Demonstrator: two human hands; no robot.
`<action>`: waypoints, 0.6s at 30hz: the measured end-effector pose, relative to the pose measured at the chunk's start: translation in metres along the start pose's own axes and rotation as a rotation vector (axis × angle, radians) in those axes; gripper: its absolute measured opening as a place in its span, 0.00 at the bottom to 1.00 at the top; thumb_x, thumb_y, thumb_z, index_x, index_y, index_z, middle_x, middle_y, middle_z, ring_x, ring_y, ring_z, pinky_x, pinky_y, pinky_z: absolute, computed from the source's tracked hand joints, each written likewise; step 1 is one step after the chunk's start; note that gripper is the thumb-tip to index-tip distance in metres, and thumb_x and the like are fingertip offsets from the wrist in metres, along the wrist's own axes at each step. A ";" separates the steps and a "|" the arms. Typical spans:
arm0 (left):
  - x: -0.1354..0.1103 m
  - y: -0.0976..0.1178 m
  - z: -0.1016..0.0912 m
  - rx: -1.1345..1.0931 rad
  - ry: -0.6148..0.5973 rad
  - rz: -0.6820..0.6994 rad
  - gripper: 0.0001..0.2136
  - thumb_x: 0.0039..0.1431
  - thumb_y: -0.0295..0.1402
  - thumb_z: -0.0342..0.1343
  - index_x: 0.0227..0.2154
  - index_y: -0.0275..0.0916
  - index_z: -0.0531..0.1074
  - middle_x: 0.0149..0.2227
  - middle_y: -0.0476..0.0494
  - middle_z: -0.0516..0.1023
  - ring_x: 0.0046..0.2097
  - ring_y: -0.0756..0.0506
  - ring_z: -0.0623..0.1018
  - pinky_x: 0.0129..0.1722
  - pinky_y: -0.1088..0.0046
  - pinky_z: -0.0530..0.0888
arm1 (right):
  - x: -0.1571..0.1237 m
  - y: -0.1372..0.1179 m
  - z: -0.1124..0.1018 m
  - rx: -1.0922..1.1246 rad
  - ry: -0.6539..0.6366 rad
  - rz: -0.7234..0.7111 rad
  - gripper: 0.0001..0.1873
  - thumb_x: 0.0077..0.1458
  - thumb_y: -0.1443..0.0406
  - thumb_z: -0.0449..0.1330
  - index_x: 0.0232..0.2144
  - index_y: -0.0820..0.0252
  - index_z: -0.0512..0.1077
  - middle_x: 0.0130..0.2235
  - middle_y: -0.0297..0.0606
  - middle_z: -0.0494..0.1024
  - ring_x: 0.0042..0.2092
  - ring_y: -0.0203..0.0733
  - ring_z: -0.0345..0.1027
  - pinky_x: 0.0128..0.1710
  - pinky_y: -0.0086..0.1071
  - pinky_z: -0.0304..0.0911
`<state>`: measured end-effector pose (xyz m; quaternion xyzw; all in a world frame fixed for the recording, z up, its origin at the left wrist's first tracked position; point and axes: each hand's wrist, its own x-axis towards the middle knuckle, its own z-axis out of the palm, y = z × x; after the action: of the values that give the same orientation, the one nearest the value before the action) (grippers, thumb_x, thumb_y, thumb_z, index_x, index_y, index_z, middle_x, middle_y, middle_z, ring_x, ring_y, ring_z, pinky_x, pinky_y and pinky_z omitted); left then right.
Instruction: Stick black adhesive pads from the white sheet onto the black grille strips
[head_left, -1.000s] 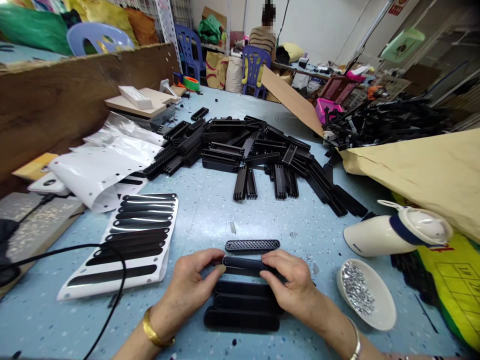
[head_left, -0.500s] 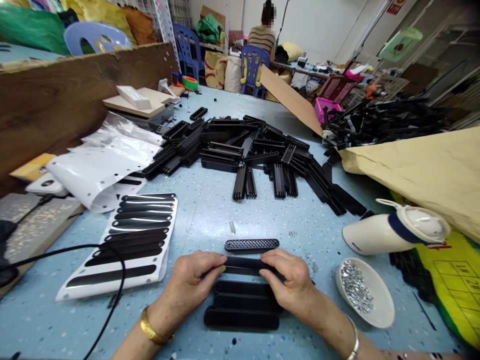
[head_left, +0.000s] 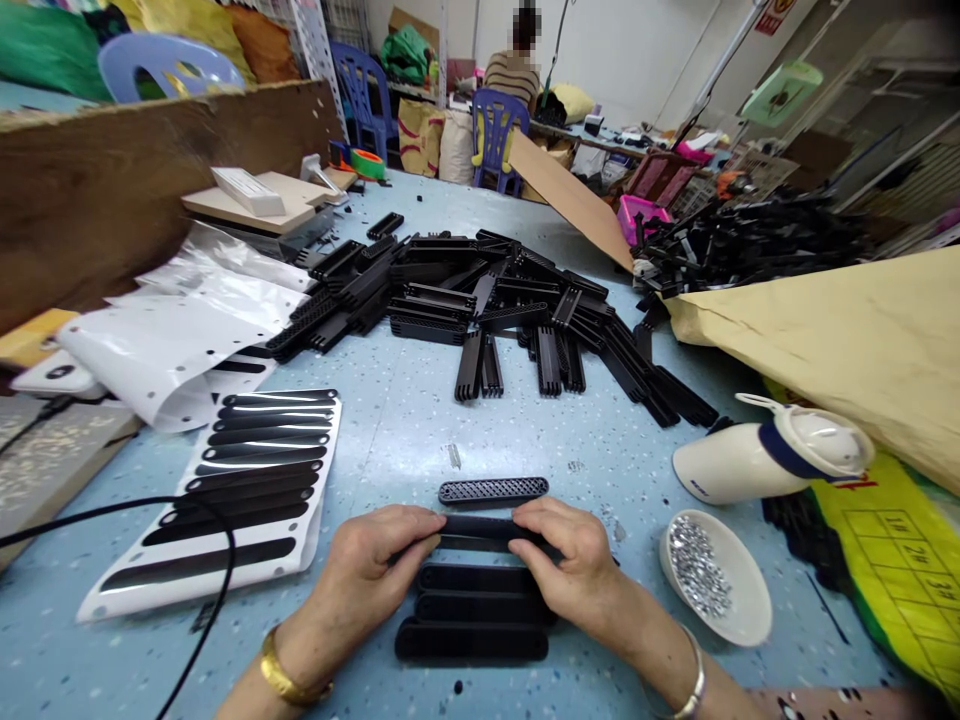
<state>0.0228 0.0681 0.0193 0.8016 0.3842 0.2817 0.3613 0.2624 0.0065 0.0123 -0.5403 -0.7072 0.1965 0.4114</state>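
Note:
My left hand (head_left: 382, 565) and my right hand (head_left: 566, 550) each pinch one end of a thin black strip (head_left: 477, 527), stretched level between them. Just under it shows another dark bar edge; whether the two touch I cannot tell. Closer to me lie several smooth black bars (head_left: 472, 640) with rounded ends, side by side. Beyond my fingers rests one black bar with a latticed face (head_left: 493, 491). To the left, a white backing sheet (head_left: 311, 535) carries rows of black strips with rounded ends.
A heap of black slotted bars (head_left: 435, 300) spreads across the table's middle. At right are a white bowl (head_left: 754, 610) of small shiny metal pieces and a cream bottle (head_left: 724, 467) on its side. A black cable (head_left: 229, 560) crosses the left side. A person (head_left: 512, 75) sits far behind.
The whole view has shifted slightly, so things on the table appear a little further left. Both hands keep their pinch on the black strip, with hardly any movement relative to the bars.

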 end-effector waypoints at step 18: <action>-0.001 0.000 0.003 0.026 -0.012 -0.121 0.08 0.59 0.31 0.54 0.38 0.39 0.77 0.34 0.43 0.82 0.35 0.45 0.80 0.36 0.66 0.77 | -0.003 0.001 0.000 0.012 0.011 -0.006 0.08 0.55 0.71 0.61 0.37 0.62 0.79 0.35 0.43 0.81 0.36 0.43 0.76 0.35 0.37 0.74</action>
<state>0.0249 0.0658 0.0175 0.7833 0.4334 0.2493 0.3695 0.2635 0.0040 0.0100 -0.5368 -0.7053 0.1965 0.4194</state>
